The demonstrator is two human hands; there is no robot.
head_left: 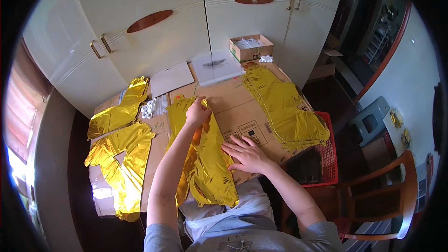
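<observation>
A flat gold foil balloon [210, 168] lies in front of me, its lower end hanging over the table's near edge. My left hand [198, 113] is closed at the balloon's upper end, fingertips pinching the foil there. My right hand [247, 153] lies flat with fingers stretched out, touching the balloon's right edge and the cardboard beside it. To the right rests a stack of flat gold foil balloons [284, 109]. More gold foil balloons, one upper [119, 112] and one lower [130, 161], lie at the left.
Cardboard [228, 105] covers the table. White rolls [148, 108] sit left of centre. At the back are a white sheet [217, 67], a pale flat board [172, 78] and a carton [251, 49] of white sticks. A red basket [332, 149] and wooden chair [406, 196] stand right.
</observation>
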